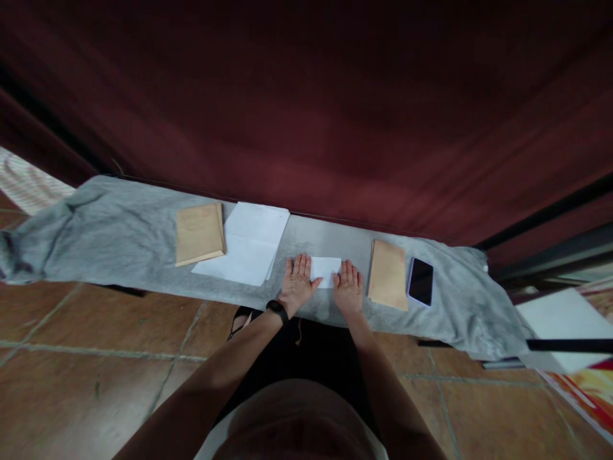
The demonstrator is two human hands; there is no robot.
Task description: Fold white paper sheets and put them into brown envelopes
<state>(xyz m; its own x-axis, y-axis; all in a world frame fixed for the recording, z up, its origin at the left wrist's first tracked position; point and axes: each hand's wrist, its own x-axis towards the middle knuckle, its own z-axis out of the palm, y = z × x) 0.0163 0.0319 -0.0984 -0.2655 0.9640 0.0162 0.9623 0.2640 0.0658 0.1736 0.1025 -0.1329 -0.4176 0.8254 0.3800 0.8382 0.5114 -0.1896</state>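
Note:
A small white folded paper point(325, 271) lies flat on the grey cloth in front of me. My left hand point(297, 281) rests palm down at its left edge, fingers stretched out and thumb over the paper. On the other side, my right hand point(348, 285) lies flat at the paper's right edge with its fingers extended. Both hands touch the paper, and neither is closed around it. Left of my left hand is a stack of larger white sheets point(253, 239). To the right of my right hand lies a brown envelope pile point(389, 275).
Another brown envelope pile point(198, 233) overlaps the white sheets at the left. A phone point(421, 281) with a purple edge lies at the right. The grey cloth point(129, 236) covers a narrow surface against a dark red panel point(306, 128). Tiled floor point(96, 345) shows below.

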